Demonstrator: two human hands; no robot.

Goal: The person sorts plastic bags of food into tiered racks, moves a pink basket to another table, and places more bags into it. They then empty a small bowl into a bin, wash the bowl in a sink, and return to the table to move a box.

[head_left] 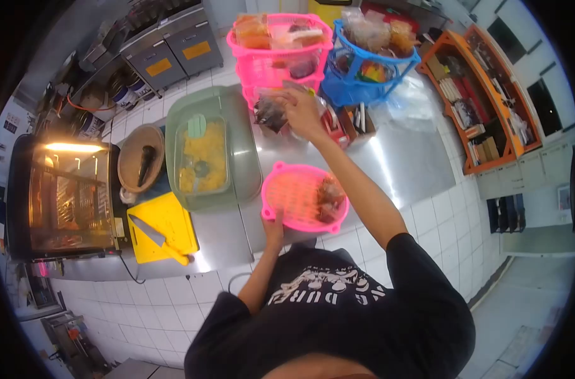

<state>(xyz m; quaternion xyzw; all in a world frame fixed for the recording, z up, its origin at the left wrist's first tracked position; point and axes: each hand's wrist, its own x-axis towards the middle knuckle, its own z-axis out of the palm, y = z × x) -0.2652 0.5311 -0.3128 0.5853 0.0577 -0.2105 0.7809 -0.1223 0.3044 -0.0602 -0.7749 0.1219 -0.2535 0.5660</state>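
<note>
On the steel counter, round pink basket (pixel 298 192) holding dark packets

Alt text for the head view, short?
Seen from above, the left hand grips a round pink basket on a steel counter, while the right hand holds a clear bag by stacked pink baskets.

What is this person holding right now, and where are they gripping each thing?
The left hand grips the round pink basket by its near rim. The right hand holds a clear bag of dark food by its top edge.
</note>
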